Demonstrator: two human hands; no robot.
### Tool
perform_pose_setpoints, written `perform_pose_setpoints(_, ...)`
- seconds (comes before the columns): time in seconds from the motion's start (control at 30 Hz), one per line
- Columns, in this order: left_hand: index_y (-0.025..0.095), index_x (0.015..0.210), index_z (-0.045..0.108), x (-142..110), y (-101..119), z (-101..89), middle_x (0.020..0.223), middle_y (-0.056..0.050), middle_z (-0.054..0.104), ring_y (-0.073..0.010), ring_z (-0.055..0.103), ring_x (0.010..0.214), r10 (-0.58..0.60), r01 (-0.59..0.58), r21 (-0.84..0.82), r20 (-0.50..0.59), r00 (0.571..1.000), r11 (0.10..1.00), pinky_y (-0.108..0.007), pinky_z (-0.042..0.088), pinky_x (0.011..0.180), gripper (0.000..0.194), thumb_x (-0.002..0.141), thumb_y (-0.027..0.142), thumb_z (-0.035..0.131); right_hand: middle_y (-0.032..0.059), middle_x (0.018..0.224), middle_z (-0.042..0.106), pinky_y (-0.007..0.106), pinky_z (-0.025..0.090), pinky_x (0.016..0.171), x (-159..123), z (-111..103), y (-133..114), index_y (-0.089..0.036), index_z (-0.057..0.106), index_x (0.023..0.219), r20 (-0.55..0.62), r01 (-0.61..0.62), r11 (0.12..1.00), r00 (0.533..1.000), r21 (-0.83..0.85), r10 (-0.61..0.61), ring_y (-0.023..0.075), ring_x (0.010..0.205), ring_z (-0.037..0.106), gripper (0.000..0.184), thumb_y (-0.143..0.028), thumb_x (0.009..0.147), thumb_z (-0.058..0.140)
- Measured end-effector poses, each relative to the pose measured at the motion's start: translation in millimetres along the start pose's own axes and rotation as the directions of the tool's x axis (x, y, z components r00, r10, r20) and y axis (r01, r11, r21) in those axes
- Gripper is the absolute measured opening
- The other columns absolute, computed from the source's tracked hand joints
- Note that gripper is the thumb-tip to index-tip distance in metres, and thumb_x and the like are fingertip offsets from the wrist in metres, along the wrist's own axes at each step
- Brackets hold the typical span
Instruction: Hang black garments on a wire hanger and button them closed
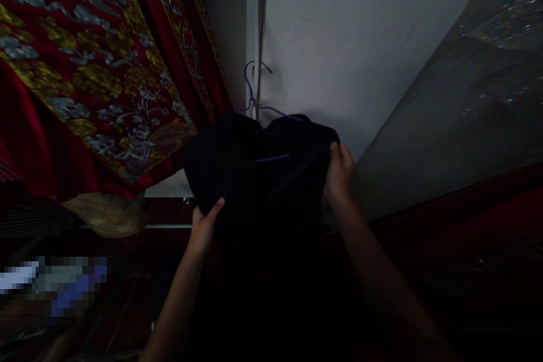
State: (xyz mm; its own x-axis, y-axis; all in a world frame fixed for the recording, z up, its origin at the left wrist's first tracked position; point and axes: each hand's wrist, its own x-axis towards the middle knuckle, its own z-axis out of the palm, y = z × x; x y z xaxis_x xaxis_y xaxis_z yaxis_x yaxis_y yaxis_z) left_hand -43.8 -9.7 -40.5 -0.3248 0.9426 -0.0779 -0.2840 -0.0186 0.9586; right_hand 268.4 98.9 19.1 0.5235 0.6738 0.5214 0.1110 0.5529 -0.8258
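Note:
A dark garment (254, 192) hangs on a purple wire hanger (249, 80), whose hook is up by the narrow edge of a pale door or panel. My left hand (204, 225) grips the garment's left side, thumb on the front and fingers hidden behind the cloth. Higher up, my right hand (340, 168) pinches the garment near its right shoulder. Part of the hanger's lower bar shows through the neck opening. The garment's lower part is lost in darkness, so its exact kind is unclear.
Red cloth with gold and silver embroidery (106, 79) hangs at the left. Below it is a pale checked cloth bundle (112, 214). A pale door or panel (331, 28) stands behind the garment. Clear plastic sheeting (479, 96) covers something on the right. The lower left is partly pixelated.

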Motion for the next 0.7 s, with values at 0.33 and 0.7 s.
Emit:
perform_pose_setpoints(0.33,0.015,0.096,0.075,-53.1,-1.4,-12.9,0.096,-0.01,0.08,-0.03,0.077,0.093,-0.126,0.119,-0.083,-0.083,0.989,0.989,-0.039,0.062,0.088,0.047,0.064,0.045,0.09,-0.0012,0.065,0.054,0.027,0.04,0.063,-192.2,57.9,16.3,-0.022,0.054,0.07,0.346,-0.467,0.843,0.77,-0.266,0.535,0.016,0.065,0.052,0.048,-0.066,0.088,0.052)
perform_pose_setpoints(0.7,0.021,0.118,0.064,-50.5,-24.0,-15.5,0.123,-0.009,0.066,-0.0316,0.061,0.123,0.425,-0.272,0.411,-0.345,0.837,0.87,-0.043,0.051,0.104,0.048,0.078,0.043,0.078,-0.0022,0.04,0.042,0.027,0.031,0.05,-217.3,42.9,9.3,-0.023,0.043,0.042,0.504,-0.585,0.74,0.553,-0.331,0.663,0.0113,0.043,0.04,0.051,-0.049,0.084,0.056)
